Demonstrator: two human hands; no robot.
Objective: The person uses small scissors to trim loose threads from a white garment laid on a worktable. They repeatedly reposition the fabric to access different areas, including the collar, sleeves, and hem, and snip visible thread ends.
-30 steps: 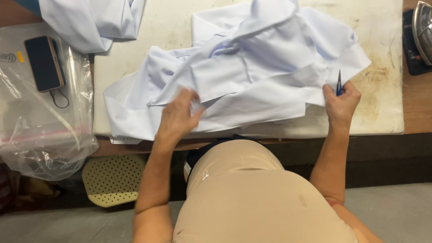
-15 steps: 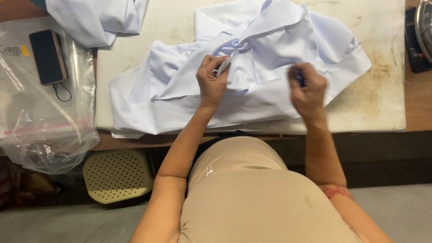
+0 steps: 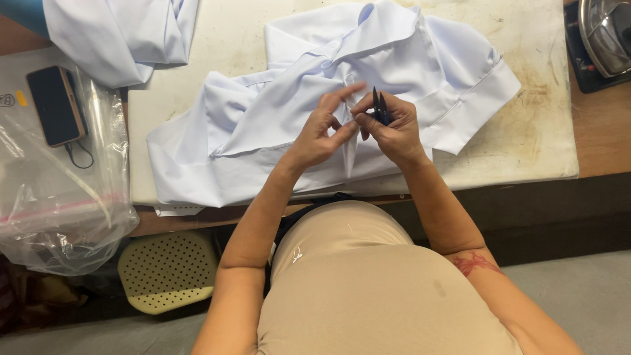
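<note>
A pale blue shirt (image 3: 276, 118) lies crumpled on a stained white padded board (image 3: 526, 131). My left hand (image 3: 322, 125) hovers over the middle of the shirt, thumb and forefinger pinching at the fabric, the other fingers spread. My right hand (image 3: 391, 125) is right beside it, closed on a small dark thread snip (image 3: 379, 107) whose blades point up and away from me. The two hands nearly touch above the shirt's front.
A second pale garment (image 3: 125, 36) lies at the board's far left corner. A dark phone (image 3: 56, 105) with a cable rests on clear plastic bags (image 3: 59, 204) at left. An iron (image 3: 605, 36) sits at top right. A perforated yellow stool (image 3: 167, 269) stands below.
Both hands have come from the shirt's near edge to its middle and drawn together. The shirt has been pulled and rearranged; the snip stayed in my right hand.
</note>
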